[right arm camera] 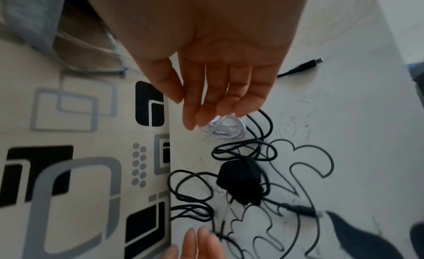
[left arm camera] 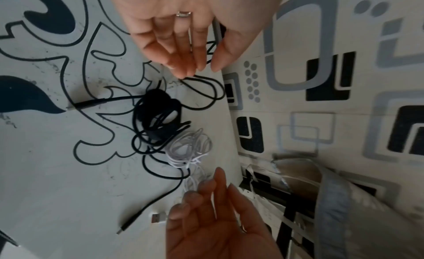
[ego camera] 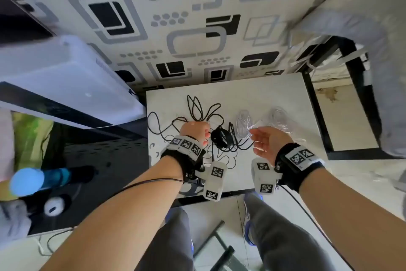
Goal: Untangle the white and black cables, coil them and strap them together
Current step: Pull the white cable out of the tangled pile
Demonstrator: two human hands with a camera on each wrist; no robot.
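The black cable [ego camera: 197, 112] sprawls in loose tangled loops over the left and middle of the white table [ego camera: 274, 167]. A broad black band [ego camera: 220, 137], apparently the strap, lies among the loops. The white cable [ego camera: 243, 121] sits bunched to its right, its USB plug [left arm camera: 158, 217] on the table. My left hand [ego camera: 204, 133] hovers over the black loops with fingers straight and together, fingertips [left arm camera: 187, 70] just above a loop. My right hand [ego camera: 254, 136] is held palm inward beside the white bunch [right arm camera: 227, 128], fingers relaxed and holding nothing.
A white plastic box [ego camera: 66, 77] overhangs the table's left side. A black frame [ego camera: 356, 95] borders the right edge and a patterned wall [ego camera: 197, 40] rises behind. A blue and white bottle [ego camera: 39, 180] lies low on the left. Black cable plugs [right arm camera: 316, 61] rest near the front.
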